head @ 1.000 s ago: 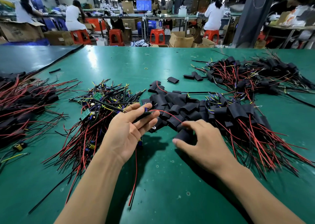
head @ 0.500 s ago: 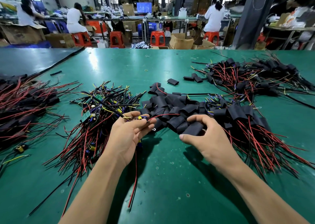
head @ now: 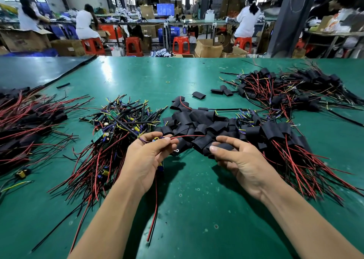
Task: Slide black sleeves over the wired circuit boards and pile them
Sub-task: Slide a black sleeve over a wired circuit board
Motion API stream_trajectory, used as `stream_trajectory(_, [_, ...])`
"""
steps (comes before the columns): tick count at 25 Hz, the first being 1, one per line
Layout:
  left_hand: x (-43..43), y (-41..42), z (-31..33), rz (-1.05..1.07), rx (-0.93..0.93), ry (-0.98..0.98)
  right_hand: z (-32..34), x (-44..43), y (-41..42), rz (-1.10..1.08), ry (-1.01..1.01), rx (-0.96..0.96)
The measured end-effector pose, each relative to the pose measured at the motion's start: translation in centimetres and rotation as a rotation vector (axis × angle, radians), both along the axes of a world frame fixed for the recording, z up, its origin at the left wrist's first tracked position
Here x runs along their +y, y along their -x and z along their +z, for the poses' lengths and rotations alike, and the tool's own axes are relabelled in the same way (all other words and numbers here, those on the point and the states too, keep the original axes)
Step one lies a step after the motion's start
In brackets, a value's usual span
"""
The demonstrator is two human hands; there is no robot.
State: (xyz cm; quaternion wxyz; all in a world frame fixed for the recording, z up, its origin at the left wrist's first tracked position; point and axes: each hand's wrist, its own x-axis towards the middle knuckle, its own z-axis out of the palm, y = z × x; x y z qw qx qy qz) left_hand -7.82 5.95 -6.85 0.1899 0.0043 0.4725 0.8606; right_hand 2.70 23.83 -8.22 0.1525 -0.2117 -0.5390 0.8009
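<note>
My left hand [head: 146, 156] grips a wired circuit board [head: 160, 168], mostly hidden under the palm; its red and black wires [head: 154, 209] hang down toward me and short wires stick out at my fingertips. My right hand [head: 239, 160] pinches a black sleeve [head: 222, 146] between thumb and fingers, just right of the left hand, a small gap between them. A heap of loose black sleeves [head: 197, 124] lies right behind both hands. Bare wired boards [head: 118, 128] are piled to the left of them.
Sleeved boards with red wires are piled at the right [head: 285, 140], far right [head: 291, 89] and far left [head: 25, 120]. A few stray sleeves [head: 198, 95] lie on the green table [head: 197, 219]. A yellow part [head: 21, 173] sits at the left edge. People work at benches behind.
My right hand has lifted a sleeve out of the heap and brought it toward my left hand. The left hand has gathered the board's wires at its fingertips.
</note>
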Motion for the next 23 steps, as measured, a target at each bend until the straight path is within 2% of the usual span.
stream_trajectory(4, [-0.1, 0.1, 0.4, 0.013, 0.001, -0.063, 0.3, 0.0, -0.1, 0.043, 0.104, 0.036])
stream_trajectory(10, [-0.5, 0.1, 1.2, -0.007, -0.041, -0.208, 0.4, 0.3, 0.0, 0.002, 0.148, 0.084])
stream_trajectory(23, [-1.0, 0.4, 1.4, 0.0, -0.082, -0.225, 0.6, 0.5, -0.3, 0.1, 0.157, 0.034])
